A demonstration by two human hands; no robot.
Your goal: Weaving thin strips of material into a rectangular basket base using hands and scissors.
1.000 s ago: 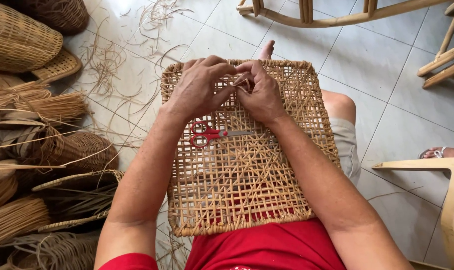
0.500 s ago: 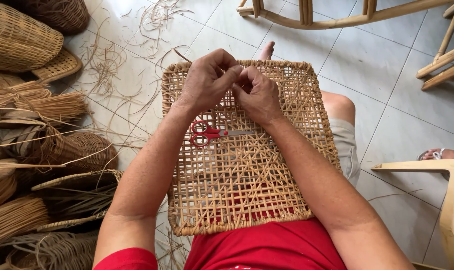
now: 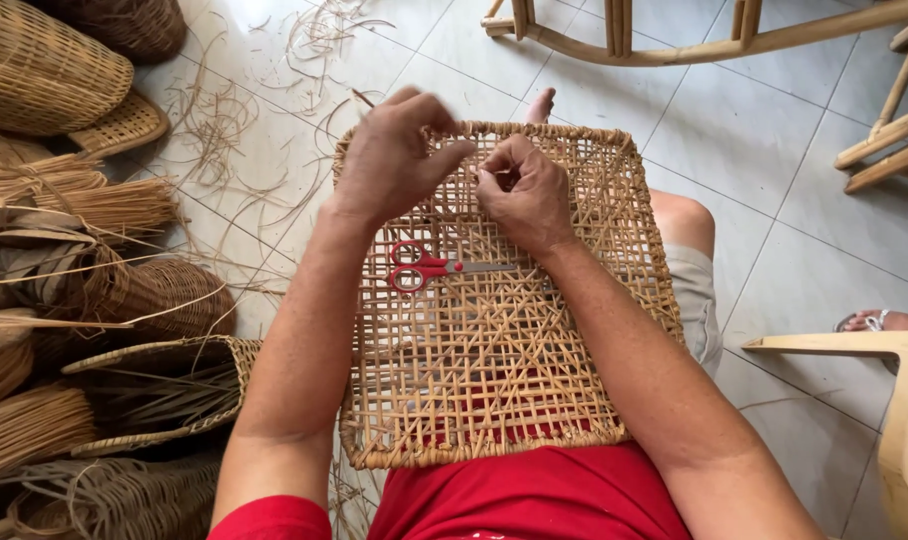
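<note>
A square woven cane panel (image 3: 494, 350) with an open lattice rests on my lap, tilted away from me. My left hand (image 3: 394, 155) is raised over its far left part, fingers pinched on a thin cane strand. My right hand (image 3: 524, 195) presses on the weave near the far edge, fingers curled around a strand there. Red-handled scissors (image 3: 429, 267) lie flat on the panel just below both hands.
Woven baskets (image 3: 44, 70) and bundles of cane strips (image 3: 84, 205) pile up on the left. Loose cane scraps litter the tiled floor (image 3: 274, 130). A wooden chair frame (image 3: 694, 40) stands ahead; a pale stool (image 3: 894, 380) and another person's sandalled foot (image 3: 884, 320) are at right.
My left hand has lifted off the weave and moved up and left, pulling a strand. My right hand stays on the far edge.
</note>
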